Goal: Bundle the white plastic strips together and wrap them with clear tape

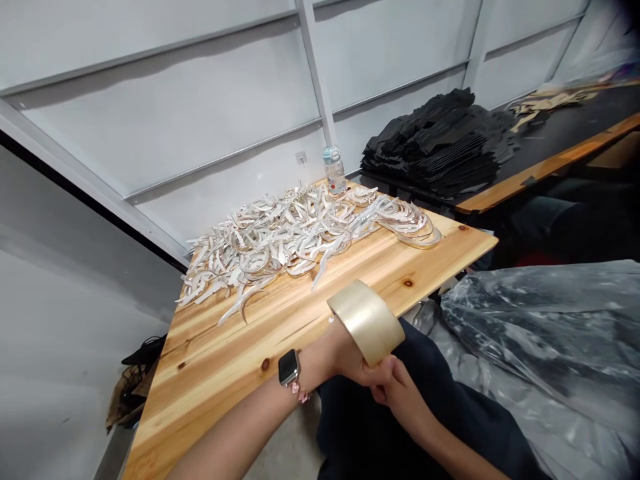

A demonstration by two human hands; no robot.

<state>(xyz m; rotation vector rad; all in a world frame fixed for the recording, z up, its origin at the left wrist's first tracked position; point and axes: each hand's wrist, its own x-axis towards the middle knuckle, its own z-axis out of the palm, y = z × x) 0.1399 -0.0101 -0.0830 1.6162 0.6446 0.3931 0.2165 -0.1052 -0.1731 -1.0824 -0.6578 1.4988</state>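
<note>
A wide, satin gold curved band point(367, 321) is held just above the near edge of the wooden table. My left hand point(345, 353), with a watch and a pink bracelet at the wrist, is partly behind the band and closed on it; most of its fingers are hidden. My right hand point(397, 390) is closed at the band's lower end, its fingers pressed against those of my left hand. Beyond them lies a large heap of thin curved strips point(270, 233), white with gold edges. Several similar strips form a neater fanned bundle point(413, 227) at the right.
The wooden table point(215, 360) reaches to a white panelled wall. A clear water bottle point(335, 170) stands behind the heap. Stacked black sheets point(435, 143) fill part of a dark table at right. Clear plastic sheeting point(545, 333) covers something beside my lap.
</note>
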